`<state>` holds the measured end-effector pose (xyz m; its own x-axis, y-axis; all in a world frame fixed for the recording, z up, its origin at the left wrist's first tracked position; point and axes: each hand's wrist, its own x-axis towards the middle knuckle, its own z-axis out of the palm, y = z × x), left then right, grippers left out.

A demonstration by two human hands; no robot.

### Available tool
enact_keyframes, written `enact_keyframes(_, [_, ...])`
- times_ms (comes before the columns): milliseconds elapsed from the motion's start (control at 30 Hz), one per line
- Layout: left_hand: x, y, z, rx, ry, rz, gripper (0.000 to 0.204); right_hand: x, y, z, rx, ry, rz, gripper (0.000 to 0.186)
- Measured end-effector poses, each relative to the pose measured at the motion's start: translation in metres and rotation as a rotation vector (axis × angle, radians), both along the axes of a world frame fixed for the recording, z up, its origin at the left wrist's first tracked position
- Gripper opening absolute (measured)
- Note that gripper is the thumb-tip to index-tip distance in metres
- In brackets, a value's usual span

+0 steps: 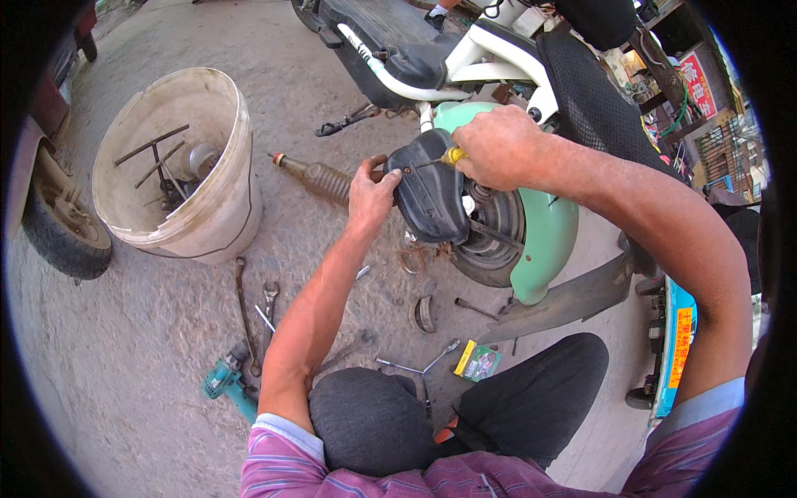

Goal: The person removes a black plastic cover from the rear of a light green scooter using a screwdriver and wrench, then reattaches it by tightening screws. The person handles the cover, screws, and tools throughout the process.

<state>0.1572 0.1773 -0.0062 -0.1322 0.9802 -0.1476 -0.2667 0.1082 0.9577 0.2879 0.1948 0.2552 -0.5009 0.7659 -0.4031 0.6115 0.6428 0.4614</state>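
Observation:
A black plastic cover (433, 203) sits against the rear wheel (496, 241) of an electric scooter, beside its pale green fender (552, 236). My left hand (371, 195) grips the cover's left edge, thumb on its face and fingers at the rim. In my closed right hand (502, 148) is a screwdriver (453, 155) with a yellow handle. Its thin shaft points left across the cover, toward a small reddish spot near the left thumb. Whether the tip touches that spot is too small to tell.
A white bucket (183, 224) with tools inside stands at left, near another wheel (66, 216). Spanners (242, 315), a teal power drill (228, 382), a three-armed wrench (423, 365), a brake shoe (424, 314) and a small packet (477, 361) lie on the ground. A shock absorber (320, 178) lies behind my left hand.

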Motion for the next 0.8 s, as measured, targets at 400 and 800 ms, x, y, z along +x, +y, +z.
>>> enact_keyframes(400, [0.005,0.003,-0.016,0.040,0.006,0.040,0.053,0.009,0.001,-0.019,0.035,0.059,0.081,0.023])
enact_keyframes(800, [-0.002,0.001,-0.011,0.073,0.032,0.061,0.049,0.014,-0.021,-0.018,0.028,0.066,0.005,0.022])
